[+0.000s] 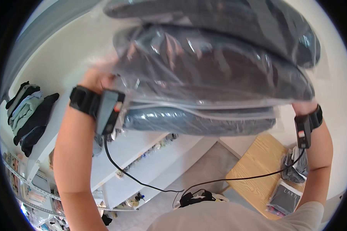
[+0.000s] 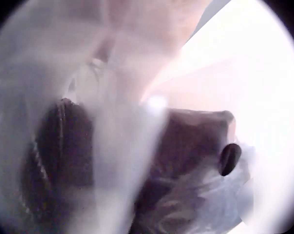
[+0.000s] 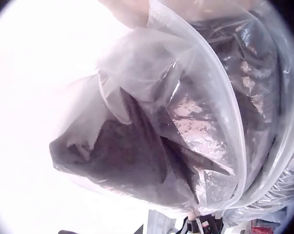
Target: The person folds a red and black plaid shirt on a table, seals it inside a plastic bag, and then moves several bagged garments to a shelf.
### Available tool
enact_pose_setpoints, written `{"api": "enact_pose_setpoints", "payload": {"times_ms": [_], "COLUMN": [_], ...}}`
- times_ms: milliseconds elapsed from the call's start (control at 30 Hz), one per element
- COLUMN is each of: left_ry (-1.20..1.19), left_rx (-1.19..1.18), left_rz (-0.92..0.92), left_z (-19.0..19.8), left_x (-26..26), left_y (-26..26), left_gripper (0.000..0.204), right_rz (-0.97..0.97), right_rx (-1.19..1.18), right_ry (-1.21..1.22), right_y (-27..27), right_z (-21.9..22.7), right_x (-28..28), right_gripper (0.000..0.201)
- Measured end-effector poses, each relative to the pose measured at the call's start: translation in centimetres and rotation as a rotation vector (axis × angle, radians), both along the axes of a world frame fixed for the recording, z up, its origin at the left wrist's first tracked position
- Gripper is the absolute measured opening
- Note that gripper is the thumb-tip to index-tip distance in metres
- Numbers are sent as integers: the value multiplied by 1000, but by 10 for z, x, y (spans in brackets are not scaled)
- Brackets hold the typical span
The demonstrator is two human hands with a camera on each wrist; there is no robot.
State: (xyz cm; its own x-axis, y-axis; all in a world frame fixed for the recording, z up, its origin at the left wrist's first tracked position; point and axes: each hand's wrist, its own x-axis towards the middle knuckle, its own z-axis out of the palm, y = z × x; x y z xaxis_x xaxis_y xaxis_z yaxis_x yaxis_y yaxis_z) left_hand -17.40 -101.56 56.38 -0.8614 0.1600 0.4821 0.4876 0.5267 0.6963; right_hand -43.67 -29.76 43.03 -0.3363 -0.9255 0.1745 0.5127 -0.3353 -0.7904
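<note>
Both hands hold up a stack of folded dark garments in clear plastic bags in front of the head camera. The left hand (image 1: 98,79) grips the stack's left end, partly blurred. At the lower right end, the right hand (image 1: 304,107) holds the stack, its fingers mostly hidden behind the plastic. A dark grey bagged garment (image 1: 208,67) fills the middle, another bagged garment (image 1: 219,15) lies beyond it, and a bluish-grey bagged garment (image 1: 196,121) is nearest the body. In the right wrist view, loose clear plastic (image 3: 137,53) bunches below the right hand (image 3: 130,10).
On a white shelf at left lies a pile of folded clothes (image 1: 27,115). White shelves (image 1: 131,150) with small items stand below the stack. At lower right, a wooden table (image 1: 254,165) bears bagged clothing (image 1: 283,198). A black cable (image 1: 142,181) hangs between the wrists.
</note>
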Motion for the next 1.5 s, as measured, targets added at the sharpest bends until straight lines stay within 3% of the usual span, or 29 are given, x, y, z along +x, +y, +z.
{"api": "enact_pose_setpoints", "payload": {"times_ms": [133, 233, 300, 433, 567, 667, 700, 733, 767, 833, 867, 900, 933, 967, 1000, 1133, 1167, 1200, 1233, 1267, 1300, 1333, 1367, 1433, 1467, 1500], "left_ry": [74, 108, 125, 159, 167, 186, 194, 200, 204, 206, 209, 216, 222, 219, 190, 48, 32, -20, -73, -125, -177, -231, -321, -207, -179, -151], "left_rx": [-153, -249, -313, -455, -631, -770, -814, -861, -903, -988, -1032, -1075, -1111, -1110, -1002, -568, -569, -395, -222, -48, 126, 300, -691, -611, -706, -800], "left_rz": [100, 185, 253, 428, 604, 729, 775, 818, 861, 938, 974, 1009, 1048, 1062, 1099, 1200, 1192, 1220, 1235, 1237, 1230, 1216, 918, 888, 944, 1005], "left_z": [55, 82, 68, 142, 135, 119, 116, 88, 82, 89, 89, 63, 64, 65, 63, 53, 55, 60, 64, 68, 72, 81, 74, 65, 62, 59], "left_x": [-26, -33, 13, 16, 122, 171, 177, 177, 182, 167, 162, 172, 179, 184, 187, 198, 182, 188, 185, 172, 178, 129, 177, 176, 175, 174], "left_y": [-137, -247, -344, -488, -595, -605, -607, -587, -588, -591, -592, -581, -592, -594, -597, -588, -544, -515, -479, -437, -407, -332, -437, -434, -420, -401], "left_gripper": [44, 43, 42, 41, 40, 40, 39, 39, 39, 39, 39, 38, 38, 38, 38, 38, 38, 40, 43, 45, 48, 51, 54, 60, 57, 54], "right_rz": [65, 123, 173, 311, 457, 559, 597, 632, 667, 715, 608, 498, 289, 221, 150, 196, 226, 247, 32, 3, -147, -297, -135, -244, -315, -495], "right_rx": [-36, -44, -48, -67, -114, -155, -166, -180, -188, -203, -138, -74, 34, 73, 116, 30, 12, -9, 80, 86, 79, 75, 258, 352, 444, 404], "right_ry": [28, 27, 24, 29, 15, 21, 27, 31, 33, 34, -48, -125, -85, -79, -78, -5, 17, 39, 105, 93, 174, 260, 106, 65, 28, 145], "right_y": [-80, -187, -262, -414, -538, -596, -613, -621, -665, -684, -694, -702, -704, -700, -696, -699, -699, -696, -684, -678, -672, -666, -675, -653, -643, -637], "right_z": [74, 129, 151, 182, 197, 186, 183, 178, 187, 185, 174, 167, 170, 171, 169, 150, 147, 143, 150, 149, 147, 145, 132, 136, 139, 132], "right_x": [-41, -52, -50, -34, -12, 17, 30, 36, 61, 58, 59, 62, 70, 77, 78, 67, 63, 62, 79, 88, 93, 95, 53, 29, 17, -12], "right_gripper": [38, 38, 37, 37, 37, 37, 37, 36, 36, 36, 34, 33, 39, 37, 36, 37, 37, 37, 36, 36, 36, 36, 39, 40, 45, 49]}}
